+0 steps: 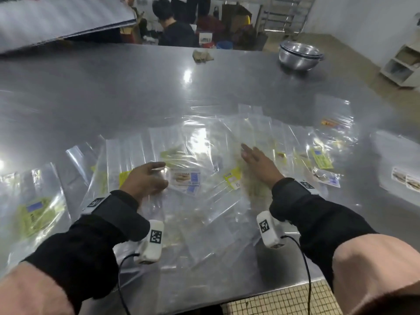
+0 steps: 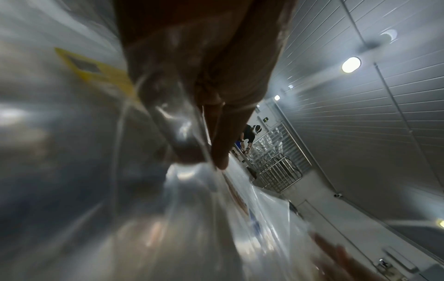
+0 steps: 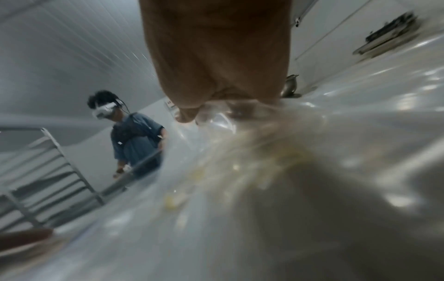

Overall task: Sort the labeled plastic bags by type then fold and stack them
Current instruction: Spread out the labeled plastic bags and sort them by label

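Clear bags [image 1: 204, 142] lie spread and overlapping across the middle and lower part of the head view, on a steel table [image 1: 113, 83]. The left hand [image 1: 145, 178], left of centre, has its fingers curled and pinches a fold of clear film; the left wrist view shows plastic [image 2: 177, 133] caught between thumb and fingers. The right hand [image 1: 259, 160], right of centre, lies flat with straight fingers pressing on the bags. Between the hands sits a white label [image 1: 185, 177] with a food photo and blue barcode; its print is too blurred to read. Yellow labels [image 1: 321, 158] show at the right and lower left, also unreadable. Steel bowls [image 1: 300, 54] stand at the upper right.
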The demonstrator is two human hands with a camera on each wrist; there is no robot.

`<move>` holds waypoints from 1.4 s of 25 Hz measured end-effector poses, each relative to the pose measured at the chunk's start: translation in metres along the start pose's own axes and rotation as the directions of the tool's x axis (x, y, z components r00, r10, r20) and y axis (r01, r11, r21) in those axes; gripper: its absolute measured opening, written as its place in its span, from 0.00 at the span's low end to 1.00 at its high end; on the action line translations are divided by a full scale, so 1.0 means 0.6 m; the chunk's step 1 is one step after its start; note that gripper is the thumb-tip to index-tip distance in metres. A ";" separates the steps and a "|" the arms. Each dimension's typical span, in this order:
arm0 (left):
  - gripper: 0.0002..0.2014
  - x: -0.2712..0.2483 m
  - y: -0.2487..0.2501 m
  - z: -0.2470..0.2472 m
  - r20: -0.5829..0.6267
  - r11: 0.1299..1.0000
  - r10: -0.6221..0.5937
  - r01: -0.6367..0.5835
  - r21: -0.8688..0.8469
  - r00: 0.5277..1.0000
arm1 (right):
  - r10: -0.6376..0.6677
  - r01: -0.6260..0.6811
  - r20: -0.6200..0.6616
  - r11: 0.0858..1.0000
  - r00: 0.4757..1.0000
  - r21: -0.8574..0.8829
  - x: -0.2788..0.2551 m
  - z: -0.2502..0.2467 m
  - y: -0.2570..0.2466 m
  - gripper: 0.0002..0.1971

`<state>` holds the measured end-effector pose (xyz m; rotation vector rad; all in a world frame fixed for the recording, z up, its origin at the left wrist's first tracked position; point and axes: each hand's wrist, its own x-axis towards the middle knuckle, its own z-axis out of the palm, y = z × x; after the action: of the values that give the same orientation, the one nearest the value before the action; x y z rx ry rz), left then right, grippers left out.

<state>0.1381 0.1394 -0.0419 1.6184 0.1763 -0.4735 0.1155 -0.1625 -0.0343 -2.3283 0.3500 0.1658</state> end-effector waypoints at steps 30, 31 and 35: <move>0.44 0.001 -0.030 -0.005 -0.132 0.990 0.020 -0.038 -0.133 0.991 | 0.084 -0.089 0.100 0.995 0.991 0.043 -0.029 0.084 -0.106 0.31; 0.44 -0.001 -0.028 -0.004 -0.133 0.988 0.030 -0.050 -0.149 0.991 | 0.103 -0.110 0.097 0.992 0.990 0.063 -0.029 0.093 -0.113 0.31; 0.43 -0.003 -0.025 -0.003 -0.129 0.985 0.060 -0.080 -0.154 0.990 | 0.184 -0.179 0.022 0.913 0.983 0.366 -0.014 0.068 -0.105 0.05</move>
<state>0.1308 0.1429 -0.0550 1.4927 0.2437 -0.2968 0.1258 -0.0896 -0.0184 -1.9264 0.5553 0.1609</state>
